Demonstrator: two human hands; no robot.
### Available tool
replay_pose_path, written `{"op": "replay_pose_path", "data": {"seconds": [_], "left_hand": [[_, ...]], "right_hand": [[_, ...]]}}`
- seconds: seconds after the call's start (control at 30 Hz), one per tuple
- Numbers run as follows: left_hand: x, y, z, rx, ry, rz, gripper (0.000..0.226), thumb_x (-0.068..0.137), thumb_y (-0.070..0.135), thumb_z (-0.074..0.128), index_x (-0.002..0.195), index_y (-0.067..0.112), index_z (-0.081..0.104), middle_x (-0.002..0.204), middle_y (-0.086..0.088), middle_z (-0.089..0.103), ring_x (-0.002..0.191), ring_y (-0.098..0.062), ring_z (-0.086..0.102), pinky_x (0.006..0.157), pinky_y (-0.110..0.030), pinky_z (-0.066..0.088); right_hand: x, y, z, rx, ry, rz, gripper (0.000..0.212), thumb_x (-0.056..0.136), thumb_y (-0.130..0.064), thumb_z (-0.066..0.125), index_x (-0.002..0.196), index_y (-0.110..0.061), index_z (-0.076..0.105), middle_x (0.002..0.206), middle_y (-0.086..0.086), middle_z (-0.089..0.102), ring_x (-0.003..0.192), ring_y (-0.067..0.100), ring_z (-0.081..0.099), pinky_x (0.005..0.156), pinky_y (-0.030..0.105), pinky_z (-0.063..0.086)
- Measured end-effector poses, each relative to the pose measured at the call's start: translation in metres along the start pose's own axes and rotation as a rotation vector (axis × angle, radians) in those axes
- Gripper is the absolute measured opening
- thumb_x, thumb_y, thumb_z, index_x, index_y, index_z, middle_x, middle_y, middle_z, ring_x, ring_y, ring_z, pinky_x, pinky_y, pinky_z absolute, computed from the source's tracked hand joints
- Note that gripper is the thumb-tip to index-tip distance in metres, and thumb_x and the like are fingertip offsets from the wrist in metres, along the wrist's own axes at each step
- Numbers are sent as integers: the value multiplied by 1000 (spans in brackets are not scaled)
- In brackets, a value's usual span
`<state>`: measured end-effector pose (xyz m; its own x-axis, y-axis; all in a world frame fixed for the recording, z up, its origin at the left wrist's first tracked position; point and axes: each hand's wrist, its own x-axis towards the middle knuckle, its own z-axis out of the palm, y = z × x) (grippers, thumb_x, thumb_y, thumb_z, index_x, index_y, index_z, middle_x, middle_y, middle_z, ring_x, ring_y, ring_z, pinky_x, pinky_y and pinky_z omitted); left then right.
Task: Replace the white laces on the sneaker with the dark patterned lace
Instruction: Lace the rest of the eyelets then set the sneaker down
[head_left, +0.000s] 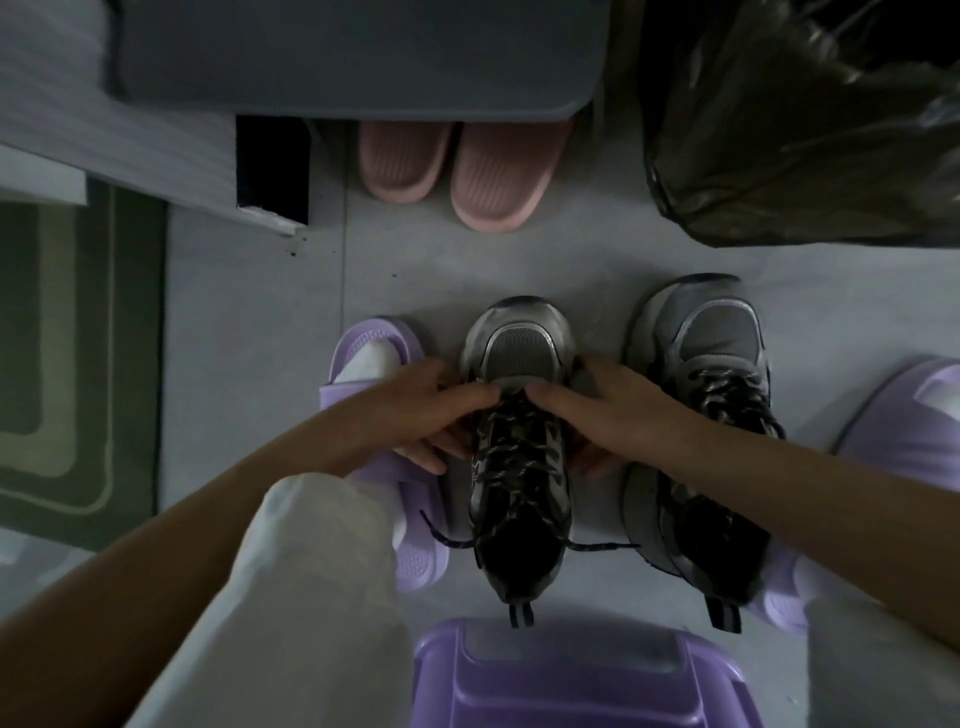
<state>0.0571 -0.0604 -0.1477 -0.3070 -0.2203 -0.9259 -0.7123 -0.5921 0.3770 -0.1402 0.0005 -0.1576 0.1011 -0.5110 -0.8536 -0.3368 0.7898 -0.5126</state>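
The left hand (415, 410) and right hand (618, 410) clasp the sneaker (519, 338) from either side. Their fingers curl round its flanks, and the forefingers nearly meet at the toe end of the lacing. Between the hands, the dark patterned lace (511, 467) crisscrosses the eyelets, its loose ends trailing on the floor (249, 312) nearer the person. Just outside the right hand stands a second sneaker (701, 338), laced alike. A purple slipper (363, 343) lies under the left hand. Beyond the hands sit pink slippers (467, 171) and a black bag (805, 130).

Grey floor (249, 322) with sneaker (519, 338), second sneaker (711, 338), pink slippers (498, 182), rug (67, 353), black bag (800, 130)
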Motion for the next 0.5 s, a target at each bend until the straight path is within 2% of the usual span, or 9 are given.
{"op": "replay_pose_path", "data": {"seconds": [0.03,0.1,0.17,0.23,0.27,0.3,0.37,0.43,0.5], "left_hand": [[4,1,3,35,47,25,25,77,49,66,82,25,67,74,4,74,70,-15,72,49,-27,53],[7,5,7,181,142,113,18,72,50,65,72,32,67,61,4,70,59,-12,70,44,-26,52],[10,2,5,363,219,184,23,73,45,60,70,22,63,58,-2,68,56,-18,69,47,-34,56],[10,-2,0,560,368,197,20,78,28,55,69,11,56,64,-7,70,65,-25,69,69,-42,56],[7,-3,-2,542,390,194,16,79,25,53,71,11,56,66,-7,70,68,-25,70,70,-42,56],[3,-2,-1,470,366,218,17,78,29,51,74,14,57,66,-6,70,67,-22,70,64,-41,58],[-7,3,7,359,263,234,25,73,46,46,78,25,58,66,2,68,60,-11,69,50,-30,56],[-12,9,14,557,155,239,31,70,59,47,73,30,57,59,9,65,47,0,60,44,-21,48],[-13,7,17,734,85,229,34,70,58,53,64,24,54,49,6,59,42,-2,54,44,-20,40]], "right_hand": [[3,0,1,-162,51,-52,58,65,-66,55,92,-15,59,81,4,68,62,16,67,50,20,49],[8,-3,2,-343,118,-140,44,72,-57,57,72,-13,56,63,0,61,50,5,57,37,10,33],[9,-5,0,-398,107,-173,41,78,-46,58,59,-10,49,52,0,53,45,6,52,34,12,29],[8,-2,-4,-387,80,-171,38,82,-41,56,68,-6,51,61,6,57,62,20,61,49,23,43],[4,-1,-6,-343,55,-154,39,82,-44,55,77,-6,53,71,9,61,73,26,63,59,28,48],[-2,0,-7,-254,8,-110,45,79,-51,56,86,-8,54,80,10,64,80,29,66,68,33,52],[-20,-3,-7,1,-126,19,52,64,-67,58,97,-27,55,87,5,69,74,23,70,67,40,59],[-32,-3,-3,1,-189,17,56,54,-70,58,100,-38,48,87,0,68,68,17,71,62,41,60],[-36,0,2,-152,-143,-17,75,57,-67,60,116,-27,37,93,0,66,75,17,68,69,36,59]]}}
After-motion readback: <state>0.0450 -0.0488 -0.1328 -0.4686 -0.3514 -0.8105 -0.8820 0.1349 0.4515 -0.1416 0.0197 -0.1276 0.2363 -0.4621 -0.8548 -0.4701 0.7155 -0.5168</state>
